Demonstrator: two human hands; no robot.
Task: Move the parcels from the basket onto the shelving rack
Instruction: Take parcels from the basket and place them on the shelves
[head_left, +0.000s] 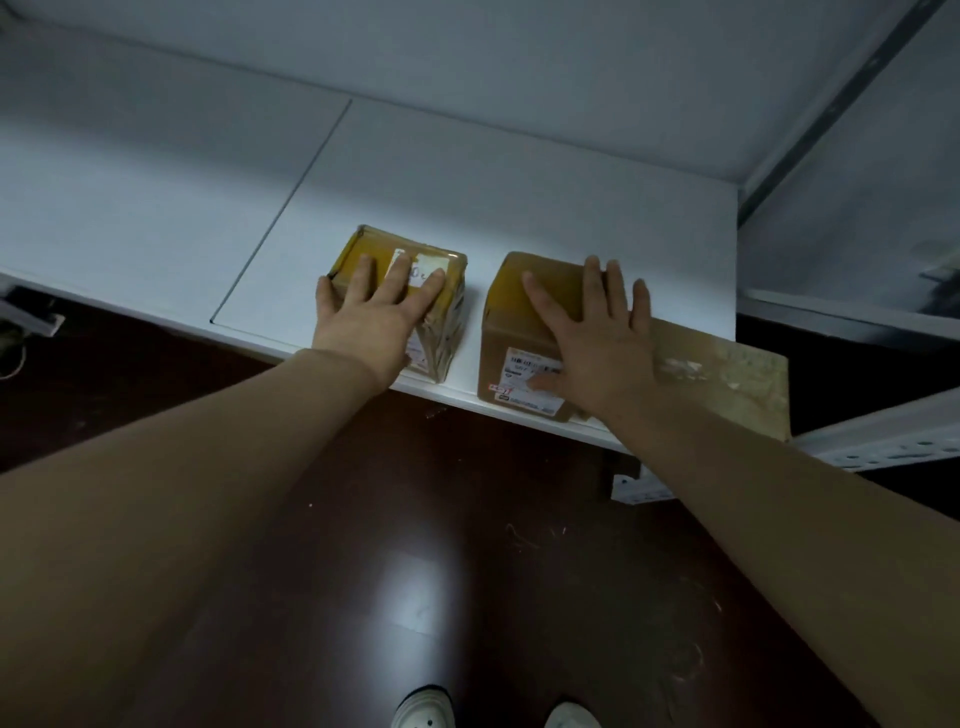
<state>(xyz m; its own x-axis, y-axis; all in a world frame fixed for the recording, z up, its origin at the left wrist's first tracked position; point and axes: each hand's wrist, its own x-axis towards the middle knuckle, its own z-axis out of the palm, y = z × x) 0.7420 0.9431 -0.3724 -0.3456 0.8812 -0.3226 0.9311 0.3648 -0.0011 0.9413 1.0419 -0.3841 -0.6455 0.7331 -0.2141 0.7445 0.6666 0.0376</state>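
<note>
I see both parcels on the white shelf (467, 171) of the rack, side by side near its front edge and a little apart from each other. The left parcel (379, 243) is a small box wrapped in yellow tape, with a white label on top and more labels down its front face. My left grip (371, 317) lies flat on its top, fingers straight and spread, the thumb at the box's left edge; it pinches nothing.

The right parcel (511, 322) is a plain brown box, its front face overhanging or flush with the shelf edge, I cannot tell which. A printed label (524, 376) sits on that face. My right grip (605, 338) rests on its top and right side, fingers spread and straight, the thumb pointing down towards the label. It presses rather than clasps.

Just beside the right parcel, a flat cardboard sheet (727, 374) lies on the shelf and sticks out past the edge. A perforated metal beam (883, 447) of the rack runs below it on the right. A thin seam (291, 208) crosses the shelf left of the parcels. Below are a dark glossy floor (415, 519) and two white shoes (423, 706).
</note>
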